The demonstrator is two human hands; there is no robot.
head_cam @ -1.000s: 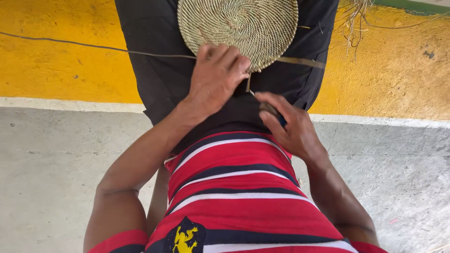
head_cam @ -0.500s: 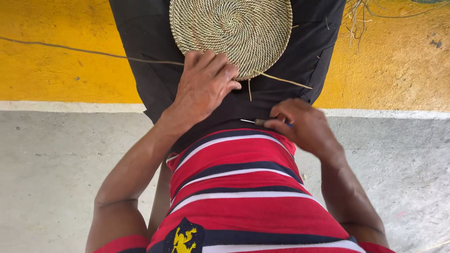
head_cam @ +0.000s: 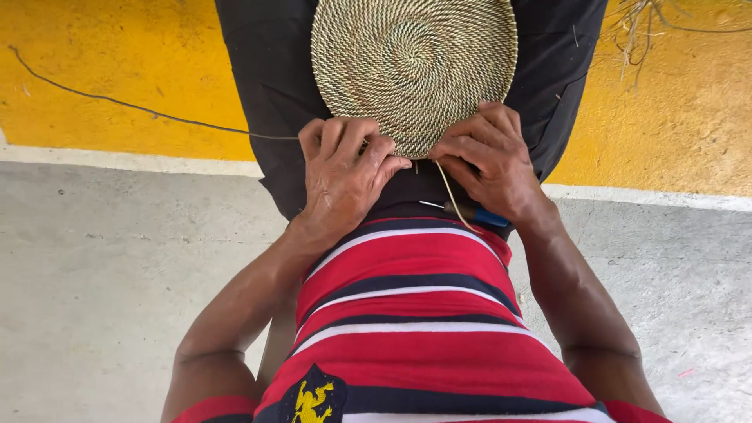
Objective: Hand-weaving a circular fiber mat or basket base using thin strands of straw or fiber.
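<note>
A round coiled mat (head_cam: 413, 66) lies on the person's lap, across dark trousers (head_cam: 270, 78), its near edge toward the striped shirt (head_cam: 407, 313). The left hand (head_cam: 345, 176) rests at the mat's lower left edge, fingers curled together and pressed on the rim. The right hand (head_cam: 489, 160) sits at the lower right edge, fingers bent and pinching the rim; whether it also grips the strand cannot be told. A pale thin strand (head_cam: 453, 196) runs from the mat's near edge down toward the shirt. Just below the mat, under the right hand, lies a slim tool with a metal tip and blue handle (head_cam: 470, 213), resting on the lap.

The mat is tightly wound in a spiral of light and dark fibre, ropy and ridged. A long dark fibre (head_cam: 117, 102) trails left of the mat over the yellow painted floor (head_cam: 117, 70). Loose dry fibres (head_cam: 634, 23) lie right of the mat. Nearer than the mat, the floor is rough grey concrete (head_cam: 102, 274).
</note>
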